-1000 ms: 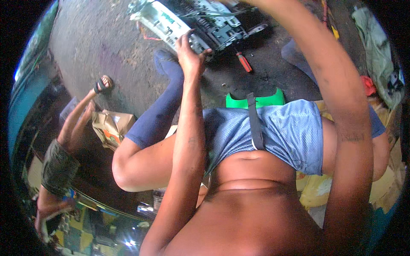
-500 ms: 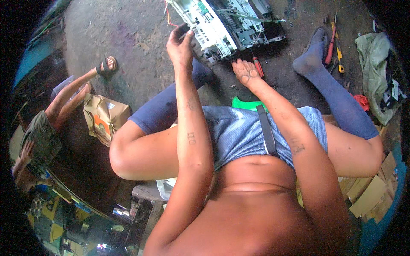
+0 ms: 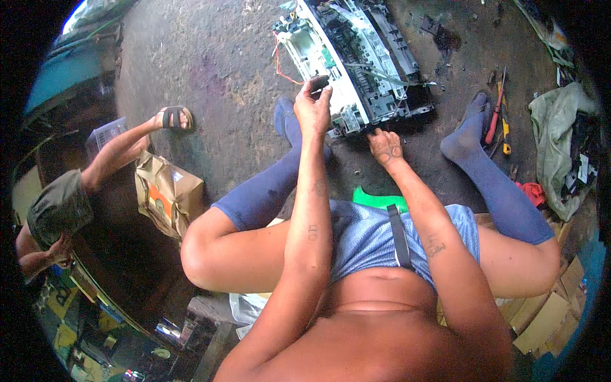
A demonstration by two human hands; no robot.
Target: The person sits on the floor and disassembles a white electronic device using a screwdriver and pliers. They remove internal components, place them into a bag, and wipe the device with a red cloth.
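While my left hand point(image 3: 313, 105) pinches a small dark part point(image 3: 319, 83) beside the gutted printer point(image 3: 356, 63), my right hand point(image 3: 386, 145), fingers curled, presses against its near edge.

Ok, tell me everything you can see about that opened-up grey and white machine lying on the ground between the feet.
The opened grey and white machine chassis lies tilted on the dark ground, casing off. It shows white plastic framing, black rollers and trays, a small green board and loose red wires at its left end. The right hand touches its near edge; the left hand holds a small dark part beside it.
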